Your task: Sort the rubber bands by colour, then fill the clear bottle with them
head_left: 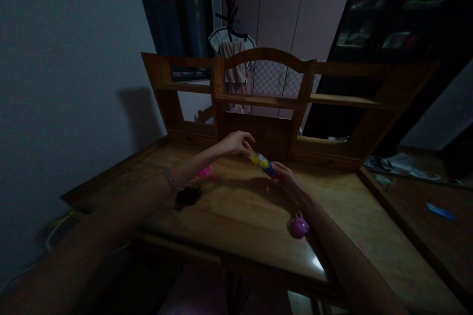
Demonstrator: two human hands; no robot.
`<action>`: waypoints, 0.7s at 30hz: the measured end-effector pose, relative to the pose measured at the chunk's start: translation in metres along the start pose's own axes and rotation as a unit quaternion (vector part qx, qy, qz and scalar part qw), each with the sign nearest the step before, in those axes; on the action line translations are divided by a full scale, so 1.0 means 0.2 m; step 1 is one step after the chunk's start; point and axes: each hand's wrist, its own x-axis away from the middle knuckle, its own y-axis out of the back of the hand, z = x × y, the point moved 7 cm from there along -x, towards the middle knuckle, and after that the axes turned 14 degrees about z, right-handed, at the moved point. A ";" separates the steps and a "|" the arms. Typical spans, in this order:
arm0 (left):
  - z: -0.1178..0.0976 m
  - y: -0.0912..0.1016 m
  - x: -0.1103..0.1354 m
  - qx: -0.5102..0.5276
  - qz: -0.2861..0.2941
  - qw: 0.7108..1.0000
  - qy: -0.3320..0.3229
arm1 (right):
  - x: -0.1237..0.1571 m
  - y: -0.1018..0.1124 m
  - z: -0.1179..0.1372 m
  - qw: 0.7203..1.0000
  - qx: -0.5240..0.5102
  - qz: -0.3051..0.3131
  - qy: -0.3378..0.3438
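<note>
Between my two hands, raised a little over the wooden desk, is a small narrow packet in yellow and blue with some red; its exact kind is too dim to tell. My left hand pinches its upper left end with bent fingers. At the lower right end, my right hand is closed on it. Below my right forearm sits a small purple round thing with a loop handle. Beyond my left forearm lies a bright pink item, partly hidden. A dark, jagged-edged object rests nearer, beside that forearm.
A wooden shelf unit rises along the desk's back edge. White wall bounds the left side. To the right, a lower brown surface holds a blue flat item and plastic bags. Clothes hang behind the shelves.
</note>
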 end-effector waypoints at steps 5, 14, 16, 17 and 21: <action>-0.07 0.02 0.00 0.047 0.082 0.995 0.010 | -0.02 -0.05 -0.01 0.999 -0.026 0.030 -0.002; -0.19 0.07 -0.02 -0.184 -0.064 0.981 0.007 | 0.02 -0.18 0.02 0.990 -0.092 0.105 -0.003; -0.23 0.06 -0.01 -0.242 -0.093 0.966 -0.019 | 0.03 -0.20 0.02 0.988 -0.102 0.116 -0.005; -0.26 0.05 -0.01 -0.261 -0.101 0.960 -0.032 | 0.03 -0.21 0.03 0.987 -0.105 0.118 -0.005; -0.30 0.05 0.00 -0.245 -0.071 0.966 -0.035 | 0.03 -0.20 0.03 0.988 -0.109 0.113 -0.004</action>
